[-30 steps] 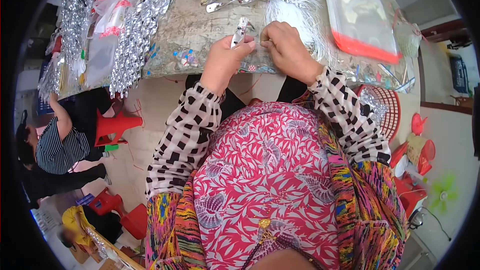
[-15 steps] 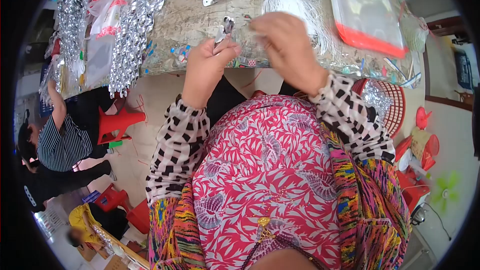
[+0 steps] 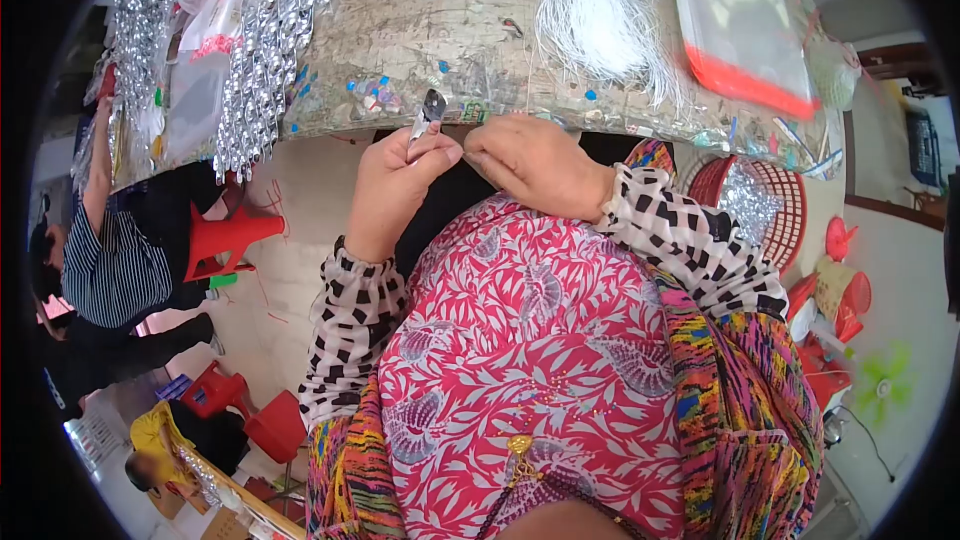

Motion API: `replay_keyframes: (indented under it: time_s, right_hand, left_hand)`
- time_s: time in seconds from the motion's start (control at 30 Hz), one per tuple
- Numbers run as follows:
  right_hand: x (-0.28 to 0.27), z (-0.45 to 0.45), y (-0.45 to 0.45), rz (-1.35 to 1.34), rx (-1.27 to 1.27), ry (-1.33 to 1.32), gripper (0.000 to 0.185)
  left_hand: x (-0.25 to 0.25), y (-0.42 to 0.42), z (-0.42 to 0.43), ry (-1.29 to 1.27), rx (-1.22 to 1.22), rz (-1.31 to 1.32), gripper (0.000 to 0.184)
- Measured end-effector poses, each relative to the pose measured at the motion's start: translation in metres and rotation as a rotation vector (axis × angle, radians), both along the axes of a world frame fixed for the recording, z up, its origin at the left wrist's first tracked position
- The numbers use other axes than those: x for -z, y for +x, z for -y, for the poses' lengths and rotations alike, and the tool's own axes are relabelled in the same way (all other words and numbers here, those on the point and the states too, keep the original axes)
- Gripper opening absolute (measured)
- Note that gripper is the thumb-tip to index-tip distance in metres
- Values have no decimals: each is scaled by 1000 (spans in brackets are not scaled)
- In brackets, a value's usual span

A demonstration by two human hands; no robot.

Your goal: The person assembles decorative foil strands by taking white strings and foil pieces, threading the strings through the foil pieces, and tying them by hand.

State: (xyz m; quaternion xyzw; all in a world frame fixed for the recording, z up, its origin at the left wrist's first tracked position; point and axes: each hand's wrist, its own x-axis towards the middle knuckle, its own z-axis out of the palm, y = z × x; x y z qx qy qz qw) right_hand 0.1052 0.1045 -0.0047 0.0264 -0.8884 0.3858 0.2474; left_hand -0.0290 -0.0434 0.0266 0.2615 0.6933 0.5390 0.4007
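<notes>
Lower end of strip (image 3: 432, 106) hidden by your left hand (image 3: 392, 180), whether your right hand (image 3: 540, 165) holds anything too small to tell, bag (image 3: 738, 15) cut by top edge

A slim silver strip (image 3: 431, 108) is in the left hand (image 3: 390, 185), the right hand (image 3: 540, 165) beside it. Beyond, on the long grey worktable (image 3: 440, 45): left, twisted silver strips (image 3: 247, 105) overhanging its edge; right, loose white threads (image 3: 597, 28), then a flat clear red-edged plastic bag (image 3: 745, 25) (round red plastic basket (image 3: 794, 212) below).
</notes>
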Motion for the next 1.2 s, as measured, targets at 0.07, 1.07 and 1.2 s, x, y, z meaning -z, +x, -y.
replay_keyframes:
  time_s: [0.07,1.07,1.2]
  right_hand:
    - [-1,1,1,12,-24,-41,9]
    - [-48,-4,15,281,69,-1142,12]
    - [-47,-4,15,286,87,-1137,13]
  left_hand:
    - [-5,0,2,-52,17,192,18]
    - [-14,4,-10,145,104,478,34]
    - [-14,4,-10,146,131,458,35]
